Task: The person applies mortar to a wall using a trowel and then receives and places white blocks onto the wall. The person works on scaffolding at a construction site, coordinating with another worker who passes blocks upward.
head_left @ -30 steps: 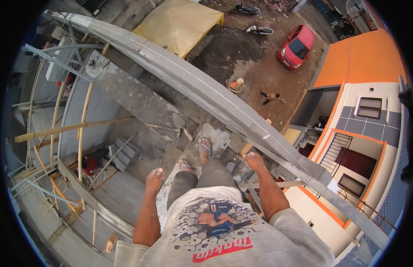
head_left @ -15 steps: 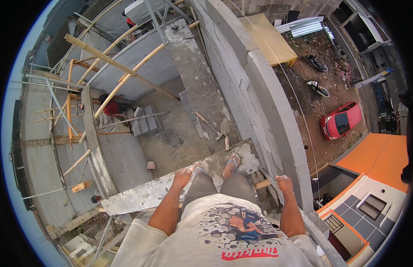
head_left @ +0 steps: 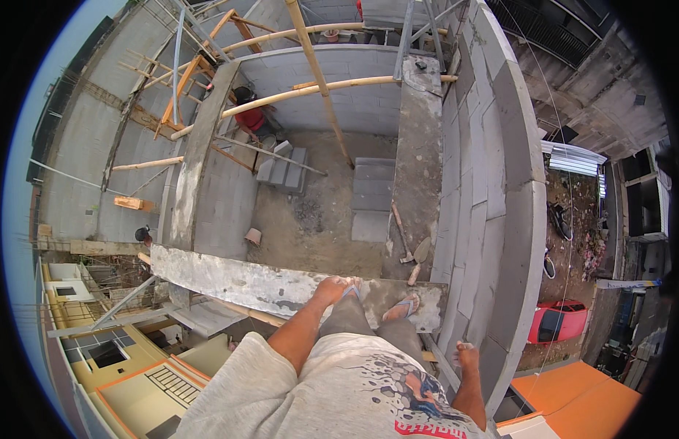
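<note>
My left hand (head_left: 333, 289) hangs empty above my sandalled foot, its fingers loosely curled. My right hand (head_left: 467, 355) hangs empty beside the grey block wall (head_left: 504, 219), its fingers slightly bent and apart; contact with the wall is unclear. My feet (head_left: 398, 307) rest in thong sandals on a pale, mottled plank (head_left: 222, 271) high over a room. Just beyond my right foot lie a trowel (head_left: 422, 249) and a long-handled tool (head_left: 400, 227) on a narrow concrete ledge (head_left: 420, 146).
Bamboo poles (head_left: 317, 86) cross the room below, where stacked blocks (head_left: 372, 190) and a bucket (head_left: 253, 235) stand. A person in red (head_left: 248, 117) crouches at the room's left; another person's dark head (head_left: 142, 234) shows left of my plank. A red car (head_left: 555, 320) is parked below, right.
My view has swung leftward, bringing the room to the middle and pushing the yard to the right edge. My left hand now sits over my left foot; my right hand hangs lower in view.
</note>
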Demonstrator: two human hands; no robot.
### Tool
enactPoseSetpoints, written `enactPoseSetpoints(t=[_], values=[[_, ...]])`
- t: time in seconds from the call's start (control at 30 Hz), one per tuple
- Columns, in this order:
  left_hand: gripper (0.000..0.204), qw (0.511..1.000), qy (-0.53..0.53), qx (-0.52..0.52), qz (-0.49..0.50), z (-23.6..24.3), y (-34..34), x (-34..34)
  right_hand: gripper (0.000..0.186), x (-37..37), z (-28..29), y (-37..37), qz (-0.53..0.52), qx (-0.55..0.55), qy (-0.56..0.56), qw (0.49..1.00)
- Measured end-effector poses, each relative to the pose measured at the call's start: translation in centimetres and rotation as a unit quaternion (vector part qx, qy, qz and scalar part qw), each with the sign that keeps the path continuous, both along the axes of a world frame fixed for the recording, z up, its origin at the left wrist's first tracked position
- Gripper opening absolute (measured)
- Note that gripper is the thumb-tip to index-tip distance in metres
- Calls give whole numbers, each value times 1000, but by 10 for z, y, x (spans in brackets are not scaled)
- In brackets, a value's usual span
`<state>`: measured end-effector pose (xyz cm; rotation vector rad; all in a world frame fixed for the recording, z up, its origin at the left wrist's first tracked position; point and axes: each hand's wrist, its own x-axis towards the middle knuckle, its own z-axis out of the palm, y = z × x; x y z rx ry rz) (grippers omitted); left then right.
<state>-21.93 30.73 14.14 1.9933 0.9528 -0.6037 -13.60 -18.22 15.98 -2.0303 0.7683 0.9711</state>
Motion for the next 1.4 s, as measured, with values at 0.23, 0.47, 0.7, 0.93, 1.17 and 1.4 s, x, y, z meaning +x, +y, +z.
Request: enactPoseSetpoints(t=[0.23,0.47,0.7,0.93,1.17,1.4], values=[[56,993,63,-46,87,-21,74,-64,28,8,-11,72,70,24,-19,997],[47,986,-4,-36,163,-85,116,-130,30,22,4,138,197,-38,-55,978],[52,945,4,-146,293,-63,123,-137,29,24,6,155,222,-45,-58,972],[53,924,-20,-173,341,-51,116,-138,31,33,-3,158,297,-76,-79,949],[41,919,-5,-135,369,-39,117,-141,33,63,18,200,280,-63,-38,957],[46,908,10,-133,397,-45,103,-134,34,113,-34,205,367,-59,-48,927]])
